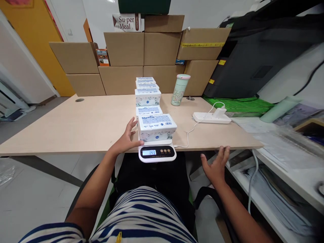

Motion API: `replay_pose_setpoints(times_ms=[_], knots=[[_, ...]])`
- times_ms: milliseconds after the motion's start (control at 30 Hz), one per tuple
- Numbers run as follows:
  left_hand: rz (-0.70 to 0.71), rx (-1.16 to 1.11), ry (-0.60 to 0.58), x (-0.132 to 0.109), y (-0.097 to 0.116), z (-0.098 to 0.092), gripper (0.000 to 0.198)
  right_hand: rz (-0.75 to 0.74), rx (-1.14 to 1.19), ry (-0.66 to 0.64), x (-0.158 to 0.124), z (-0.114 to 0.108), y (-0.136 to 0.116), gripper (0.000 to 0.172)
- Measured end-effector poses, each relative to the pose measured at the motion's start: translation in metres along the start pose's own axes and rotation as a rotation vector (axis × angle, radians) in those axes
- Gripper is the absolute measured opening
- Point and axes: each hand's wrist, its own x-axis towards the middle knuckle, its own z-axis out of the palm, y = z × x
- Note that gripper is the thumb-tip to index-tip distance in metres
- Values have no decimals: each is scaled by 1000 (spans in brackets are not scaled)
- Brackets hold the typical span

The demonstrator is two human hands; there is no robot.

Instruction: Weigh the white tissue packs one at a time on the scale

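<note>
A white tissue pack point(157, 127) printed "Manhua" lies on a white digital scale point(157, 152) at the table's front edge. The scale's lit display appears to read 143. Behind it, several more tissue packs point(147, 98) run in a row toward the boxes. My left hand point(126, 137) is beside the scale's left side, fingers spread, thumb near the front corner of the pack. Whether the thumb touches the pack or scale I cannot tell. My right hand point(217, 166) is apart from everything on the table, at its front edge to the right, fingers spread and holding nothing.
A pale green tumbler point(180, 90) stands right of the row. Nearer, a white power strip point(212, 117) has a cable running to the scale. Stacked cardboard boxes point(121, 81) line the back. A large dark machine point(255, 57) and a cluttered white shelf point(291, 168) are on the right.
</note>
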Motion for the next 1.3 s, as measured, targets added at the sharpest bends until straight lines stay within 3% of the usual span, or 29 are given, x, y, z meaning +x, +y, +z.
replay_pose_setpoints(times_ms=[133, 200, 300, 367, 433, 567, 700, 800, 933, 1033, 1133, 1200, 1300], knots=[[0, 12, 10, 1, 3, 3, 135, -75, 81, 181, 25, -29, -29, 53], [-4, 37, 8, 0, 6, 5, 128, -81, 152, 155, 54, -43, -54, 43], [21, 84, 72, -8, 15, 5, 117, -99, 235, -195, 110, -44, -103, 43], [35, 112, 162, -19, 21, 1, 107, -189, 203, -398, 146, -31, -142, 46], [27, 131, 242, -33, 24, -6, 94, -340, 156, -514, 170, -12, -186, 47], [-12, 187, 443, -58, 19, -23, 80, -656, 141, -532, 173, 20, -265, 47], [-35, 337, 743, -78, 13, -43, 62, -855, 133, -481, 150, 22, -300, 47], [105, 578, 809, -96, 22, -50, 43, -990, 267, -363, 146, 8, -296, 36], [228, 722, 712, -109, 41, -38, 34, -1090, 431, -230, 156, -9, -260, 25], [174, 791, 524, -95, 39, -27, 38, -964, 345, -147, 165, -7, -212, 26], [69, 825, 396, -66, 19, -30, 50, -739, 186, -47, 174, 4, -151, 26], [9, 832, 367, -44, 3, -44, 58, -597, 129, 13, 176, 9, -110, 31], [-85, 861, 396, -11, -16, -80, 63, -423, 35, 70, 171, 7, -60, 38]])
